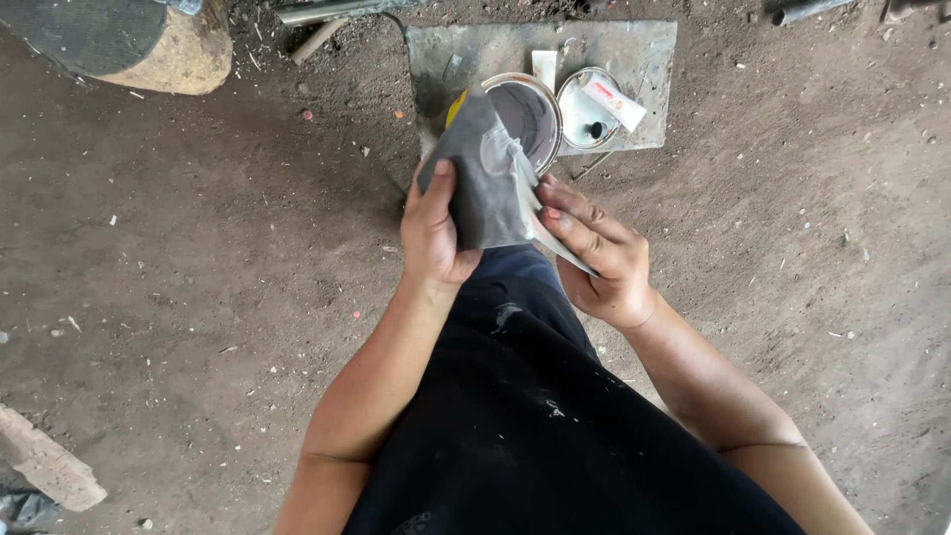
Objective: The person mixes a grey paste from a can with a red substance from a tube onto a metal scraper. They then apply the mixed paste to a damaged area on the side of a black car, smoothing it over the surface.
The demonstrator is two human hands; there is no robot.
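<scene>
Left hand (432,230) pinches the dark sandpaper sheet (480,178), thumb on its face; right hand (597,256) fingers clamp its pale lower edge. Probably light, floppy, gritty: grip edges. Open paint can (530,114) just beyond fingertips.

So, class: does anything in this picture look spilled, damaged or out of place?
Nothing looks spilled. The open tin stands upright on a metal plate laid on the dirt floor, its lid beside it with a small tube lying across. The left hand and right hand hold a grey sheet.
</scene>
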